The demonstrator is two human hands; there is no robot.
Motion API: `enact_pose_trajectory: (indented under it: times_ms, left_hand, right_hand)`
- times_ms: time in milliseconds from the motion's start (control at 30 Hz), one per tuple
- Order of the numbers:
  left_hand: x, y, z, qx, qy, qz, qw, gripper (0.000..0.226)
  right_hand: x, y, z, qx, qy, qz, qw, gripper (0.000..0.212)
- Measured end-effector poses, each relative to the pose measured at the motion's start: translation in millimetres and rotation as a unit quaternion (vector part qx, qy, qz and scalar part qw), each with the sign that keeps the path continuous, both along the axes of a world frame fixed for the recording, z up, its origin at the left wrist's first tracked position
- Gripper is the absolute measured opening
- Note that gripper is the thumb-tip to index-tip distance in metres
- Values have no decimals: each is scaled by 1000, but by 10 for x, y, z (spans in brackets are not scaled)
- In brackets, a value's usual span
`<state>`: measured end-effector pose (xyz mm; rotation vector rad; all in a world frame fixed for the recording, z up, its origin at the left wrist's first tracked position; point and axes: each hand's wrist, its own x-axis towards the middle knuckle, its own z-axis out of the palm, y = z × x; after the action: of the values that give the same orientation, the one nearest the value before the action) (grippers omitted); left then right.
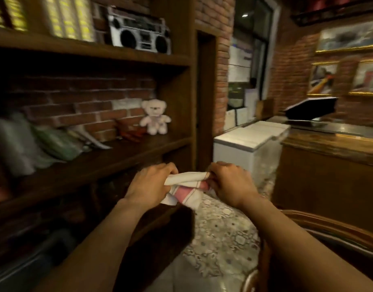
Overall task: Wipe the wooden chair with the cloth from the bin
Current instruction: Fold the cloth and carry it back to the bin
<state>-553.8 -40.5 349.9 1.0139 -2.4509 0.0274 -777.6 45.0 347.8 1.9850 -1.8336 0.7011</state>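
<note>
Head view, cloth in hand, chair not yet touched. The left hand [148, 182] and right hand [229, 182] hold the cloth [186, 186] stretched between them at the centre of the view, each grip closed on one end, the left at 9 o'clock of the cloth and the right at 3 o'clock. The cloth is white with pink bands and thin dark lines; its lower part hangs loose, clear of the patterned floor [221, 234]. The wooden chair [329, 230] shows only as a curved rail at 4 o'clock of the hands, near the right forearm and apart from the cloth. A wooden shelf unit [97, 157] with a teddy bear [154, 116] stands at 10 o'clock. The step in hand appears to be folding or gathering the cloth. The next move likely calls for turning toward 4 o'clock and lowering the cloth flat onto the rail.
</note>
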Motion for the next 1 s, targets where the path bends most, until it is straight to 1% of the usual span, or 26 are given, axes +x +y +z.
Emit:
enact_pose_trajectory:
  times_ms: [100,233,333,433,567,667,800,1000]
  left_hand:
    - [1221,-107,35,12,-2,86,996,36]
    - [2712,18,28,9,0,161,987,40]
    - [3721,221,-117,5,-14,254,967,36]
    - [4536,454,-241,7,-18,325,946,33]
    - [5132,722,-365,27,-15,392,920,34]
    - [5412,849,-509,30,-14,433,901,37]
    - [5571,841,-669,39,-25,459,887,33]
    - [5570,528,-890,64,-39,481,873,30]
  right_hand:
    - [1104,-470,31,6,9,83,997,17]
    - [2498,-849,8,9,4,179,984,19]
    - [3517,-966,-107,31,-1,251,967,17]
    - [4407,-994,-232,42,3,314,948,17]
    - [5120,-990,-366,58,-4,368,928,14]
    - [5447,-1017,-478,67,-1,400,914,14]
    - [5669,-1156,-649,76,-3,430,900,16]
    - [5718,-1577,-903,124,-12,433,893,16]
